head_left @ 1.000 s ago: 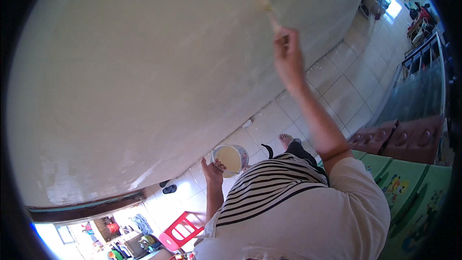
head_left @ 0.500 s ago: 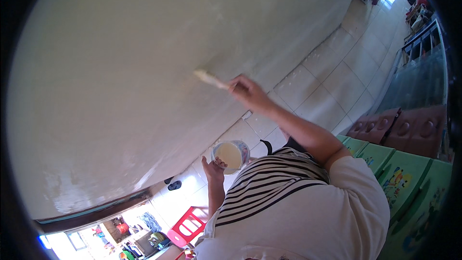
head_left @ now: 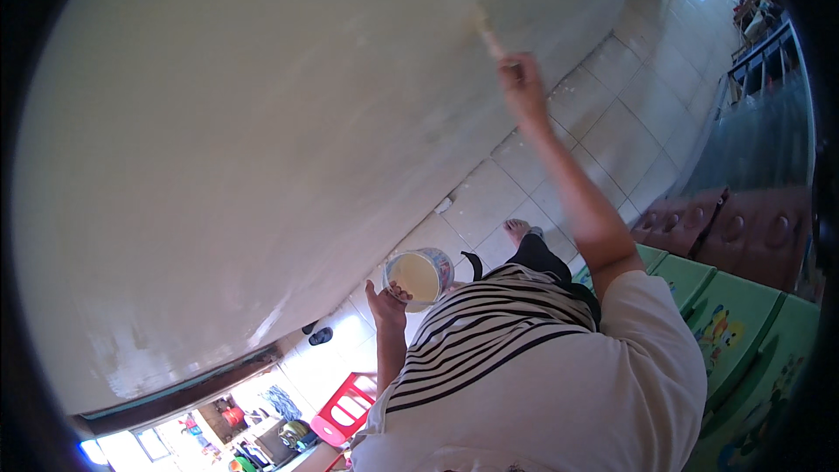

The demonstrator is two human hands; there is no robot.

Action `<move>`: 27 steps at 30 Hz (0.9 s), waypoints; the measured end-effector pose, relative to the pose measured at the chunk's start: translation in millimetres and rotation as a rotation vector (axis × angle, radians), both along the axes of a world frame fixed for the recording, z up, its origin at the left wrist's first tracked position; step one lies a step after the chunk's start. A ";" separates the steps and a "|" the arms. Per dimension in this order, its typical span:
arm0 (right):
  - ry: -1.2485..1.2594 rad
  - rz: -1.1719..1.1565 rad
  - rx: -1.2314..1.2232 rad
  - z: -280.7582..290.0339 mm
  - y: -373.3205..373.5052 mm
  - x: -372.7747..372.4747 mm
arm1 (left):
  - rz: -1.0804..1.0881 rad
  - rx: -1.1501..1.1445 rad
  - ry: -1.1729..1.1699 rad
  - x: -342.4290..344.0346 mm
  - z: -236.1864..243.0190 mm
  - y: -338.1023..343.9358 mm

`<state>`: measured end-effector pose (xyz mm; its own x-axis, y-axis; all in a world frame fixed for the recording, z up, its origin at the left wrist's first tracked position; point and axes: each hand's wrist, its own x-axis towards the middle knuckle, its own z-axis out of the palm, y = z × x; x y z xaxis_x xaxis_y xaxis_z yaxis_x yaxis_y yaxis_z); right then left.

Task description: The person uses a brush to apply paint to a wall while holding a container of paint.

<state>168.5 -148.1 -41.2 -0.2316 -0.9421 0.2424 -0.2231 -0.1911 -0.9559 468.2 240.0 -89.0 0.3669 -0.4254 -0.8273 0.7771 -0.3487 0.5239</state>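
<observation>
My right hand (head_left: 523,87) is closed around the handle of a paintbrush (head_left: 491,38), my arm stretched far forward and to the right. The pale bristles are at the wall (head_left: 262,131), slightly smeared by motion. Close to my body, my left hand (head_left: 388,303) grips the near-left edge of a small bucket (head_left: 446,269), thumb pointing up and fingers curled. A cream-coloured liquid, apparently paint, shows inside the bucket. The wall is a dull beige-grey, with shiny whitish patches at its lower left.
Pale floor tiles (head_left: 489,197) run along the wall's base. Green drawers (head_left: 734,323) with cartoon pictures stand at my right, near brown panels (head_left: 760,223) and a glass-sided case (head_left: 743,144). At lower left are a red plastic chair (head_left: 343,409) and dark slippers (head_left: 321,336).
My right hand has swept the brush farther away and to the right along the wall. My left hand and the bucket have stayed almost in place. A bare foot has come into view.
</observation>
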 end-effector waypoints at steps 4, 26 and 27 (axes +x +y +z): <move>-0.100 0.271 0.106 17.6 93.1 77.9 | 0.011 -0.033 0.048 -2.5 -3.2 0.3; -0.152 0.476 0.894 -73.4 124.6 -29.8 | 0.055 0.003 0.000 -21.8 -16.6 -23.1; -0.166 0.466 0.898 -77.7 123.7 -34.1 | 0.061 -0.004 0.004 -17.9 -22.9 -21.1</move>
